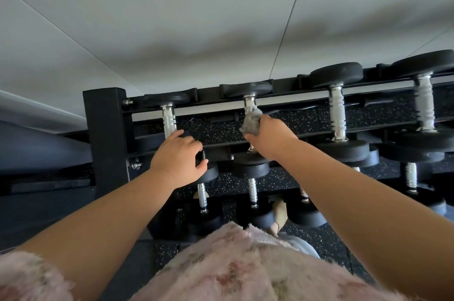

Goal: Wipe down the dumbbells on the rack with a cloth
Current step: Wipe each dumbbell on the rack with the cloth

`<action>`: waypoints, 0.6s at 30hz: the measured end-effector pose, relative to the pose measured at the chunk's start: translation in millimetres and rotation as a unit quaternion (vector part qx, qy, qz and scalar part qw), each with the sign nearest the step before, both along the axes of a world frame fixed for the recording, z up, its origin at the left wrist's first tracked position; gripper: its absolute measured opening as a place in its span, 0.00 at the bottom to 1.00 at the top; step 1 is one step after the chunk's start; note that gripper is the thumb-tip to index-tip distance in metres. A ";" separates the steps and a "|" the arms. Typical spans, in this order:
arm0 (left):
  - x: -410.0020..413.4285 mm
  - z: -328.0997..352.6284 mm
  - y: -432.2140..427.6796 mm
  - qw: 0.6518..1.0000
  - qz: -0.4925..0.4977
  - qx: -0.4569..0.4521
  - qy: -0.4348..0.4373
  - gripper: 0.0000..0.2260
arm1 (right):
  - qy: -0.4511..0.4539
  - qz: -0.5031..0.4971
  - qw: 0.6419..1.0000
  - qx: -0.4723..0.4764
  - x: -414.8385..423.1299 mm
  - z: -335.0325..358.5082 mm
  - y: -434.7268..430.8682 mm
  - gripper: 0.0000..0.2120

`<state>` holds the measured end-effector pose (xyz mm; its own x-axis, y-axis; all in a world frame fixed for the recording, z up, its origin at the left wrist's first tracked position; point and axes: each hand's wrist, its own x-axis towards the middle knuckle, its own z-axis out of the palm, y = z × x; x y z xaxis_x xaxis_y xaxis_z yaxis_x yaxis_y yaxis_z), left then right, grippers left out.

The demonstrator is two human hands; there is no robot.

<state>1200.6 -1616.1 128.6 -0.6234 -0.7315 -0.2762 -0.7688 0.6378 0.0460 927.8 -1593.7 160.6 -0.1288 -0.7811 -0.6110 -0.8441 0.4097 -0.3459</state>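
Observation:
A black rack [105, 133] holds dumbbells with black heads and chrome handles on its top row. My right hand [269, 137] grips a crumpled grey cloth [250, 123] around the handle of the second dumbbell [249, 101] from the left. My left hand [178, 157] rests on the near head of the leftmost dumbbell [169, 118], fingers curved over it and fingertips at the base of its handle. Two bigger dumbbells, one [337, 113] and another [423, 106], lie further right on the same row.
A lower row carries more dumbbells [253, 192] beneath my arms. The floor [324, 239] is black speckled rubber. A pale wall [196, 18] stands right behind the rack. My fuzzy pink top [233, 266] fills the bottom of the view.

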 end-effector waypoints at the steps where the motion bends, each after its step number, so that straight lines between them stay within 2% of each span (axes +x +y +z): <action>1: 0.0 0.1 0.2 1.000 0.000 0.002 -0.001 0.23 | -0.034 -0.032 0.999 -0.011 0.2 -0.3 -7.9 0.20; 6: -0.6 0.5 0.5 1.000 0.005 0.000 -0.007 0.19 | -0.162 -0.237 0.954 -0.089 6.3 -1.2 -39.1 0.20; 8: -1.3 0.4 0.7 1.000 0.005 -0.001 -0.008 0.17 | -0.167 -0.218 0.959 -0.067 6.5 -4.4 -29.4 0.17; 11: -0.6 -0.5 0.5 1.000 0.005 -0.002 -0.008 0.16 | -0.108 -0.157 0.981 -0.029 -3.1 -2.1 -6.0 0.15; 13: 0.6 -1.4 0.8 1.000 0.004 -0.004 -0.003 0.16 | -0.109 -0.205 0.967 -0.102 -11.9 7.2 3.0 0.13; 15: 0.1 -1.2 0.5 1.000 0.008 -0.006 0.002 0.15 | -0.144 -0.266 0.926 -0.226 -14.9 24.2 0.4 0.11; 16: -0.3 -0.9 0.5 1.000 0.010 -0.005 0.002 0.15 | -0.150 -0.265 0.913 -0.270 -14.2 30.7 -6.7 0.12; 18: -0.5 -0.1 0.8 1.000 0.012 -0.001 0.001 0.16 | -0.143 -0.194 0.920 -0.308 -8.2 38.3 -26.5 0.17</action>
